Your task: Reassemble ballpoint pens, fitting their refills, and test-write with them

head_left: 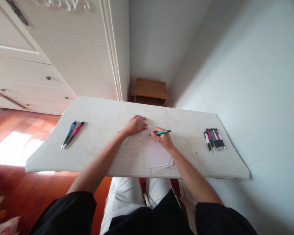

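My right hand (162,138) is closed around a green pen (164,132), its tip low over the upper part of the lined paper (158,156). A few sheets lie slightly fanned at the bottom corner. At the paper's upper left edge, my left hand (136,125) lies with fingers apart, fingertips touching the sheet or the table beside it; a ring shows on one finger. Part of the paper's top is hidden by my hands.
Both arms lean over the white table (107,114). A blue pen (69,133) and a pink pen (74,133) lie at its left. Several pens (214,138) form a row at the right. A wooden stand (151,88), white cabinet (75,62) and wall (247,81) surround it.
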A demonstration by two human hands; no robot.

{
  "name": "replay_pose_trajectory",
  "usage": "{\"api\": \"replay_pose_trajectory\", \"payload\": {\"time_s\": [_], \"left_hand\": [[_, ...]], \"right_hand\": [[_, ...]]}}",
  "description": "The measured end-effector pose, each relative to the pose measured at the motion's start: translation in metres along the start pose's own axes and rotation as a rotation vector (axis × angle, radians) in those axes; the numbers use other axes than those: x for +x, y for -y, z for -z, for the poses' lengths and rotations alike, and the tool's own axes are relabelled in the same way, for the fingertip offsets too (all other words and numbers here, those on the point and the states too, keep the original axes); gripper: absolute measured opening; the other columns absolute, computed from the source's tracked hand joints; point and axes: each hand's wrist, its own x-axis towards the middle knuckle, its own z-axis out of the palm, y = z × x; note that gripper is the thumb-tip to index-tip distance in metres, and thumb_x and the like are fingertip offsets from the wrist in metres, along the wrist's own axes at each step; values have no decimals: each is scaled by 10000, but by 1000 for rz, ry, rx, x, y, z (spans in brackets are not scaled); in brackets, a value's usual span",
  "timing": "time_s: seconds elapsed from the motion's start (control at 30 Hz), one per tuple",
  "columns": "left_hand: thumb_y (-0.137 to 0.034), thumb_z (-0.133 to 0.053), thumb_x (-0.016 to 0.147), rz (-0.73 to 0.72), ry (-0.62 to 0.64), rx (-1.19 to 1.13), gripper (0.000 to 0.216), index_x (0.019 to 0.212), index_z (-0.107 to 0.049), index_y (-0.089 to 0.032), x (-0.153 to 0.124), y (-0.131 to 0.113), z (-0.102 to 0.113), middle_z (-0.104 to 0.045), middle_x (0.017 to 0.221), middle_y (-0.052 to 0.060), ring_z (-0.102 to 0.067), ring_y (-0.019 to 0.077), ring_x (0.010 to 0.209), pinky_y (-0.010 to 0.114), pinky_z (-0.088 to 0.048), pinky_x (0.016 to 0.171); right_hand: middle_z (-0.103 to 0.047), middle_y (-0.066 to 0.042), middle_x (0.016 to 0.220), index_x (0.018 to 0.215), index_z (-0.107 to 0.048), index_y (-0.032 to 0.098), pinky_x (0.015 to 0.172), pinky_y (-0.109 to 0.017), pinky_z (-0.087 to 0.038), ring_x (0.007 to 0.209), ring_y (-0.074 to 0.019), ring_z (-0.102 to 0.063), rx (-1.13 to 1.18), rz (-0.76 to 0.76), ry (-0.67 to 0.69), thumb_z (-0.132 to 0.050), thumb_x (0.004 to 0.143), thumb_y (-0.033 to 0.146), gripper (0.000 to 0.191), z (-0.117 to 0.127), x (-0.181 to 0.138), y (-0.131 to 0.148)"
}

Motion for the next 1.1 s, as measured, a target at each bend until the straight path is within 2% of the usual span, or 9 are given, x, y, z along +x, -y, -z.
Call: {"api": "replay_pose_trajectory", "payload": {"time_s": [0.4,0.57,0.87,1.1], "left_hand": [[-324,-696,807,0,8,-1,171,925,-768,-223,-1,-1,1,-678,1187,74,-561,234,1163,387,-458,1022],[-340,-689,812,7,2,-4,173,918,-770,-230,-1,-1,1,-677,1187,65,-563,232,1157,383,-457,1025],[-333,-687,815,-14,3,-2,175,923,-771,-224,-1,0,0,-680,1187,76,-568,236,1150,393,-463,1013],[-323,-701,794,3,4,5,167,921,-772,-240,0,1,0,-685,1184,58,-567,242,1156,396,-461,1020]], "right_hand": [[-582,25,533,719,-648,176,444,-194,-372,451,-92,-483,4,-2,38,-577,752,291,140,2,-1,0],[-541,36,499,677,-598,187,435,-195,-369,440,-94,-467,29,-12,-57,-550,732,274,114,4,0,1],[-583,30,522,721,-645,177,433,-188,-372,437,-89,-487,3,-25,40,-575,752,287,134,5,2,-6],[-584,30,526,705,-650,178,444,-194,-373,454,-96,-500,5,-11,62,-589,738,281,124,6,1,-5]]}}
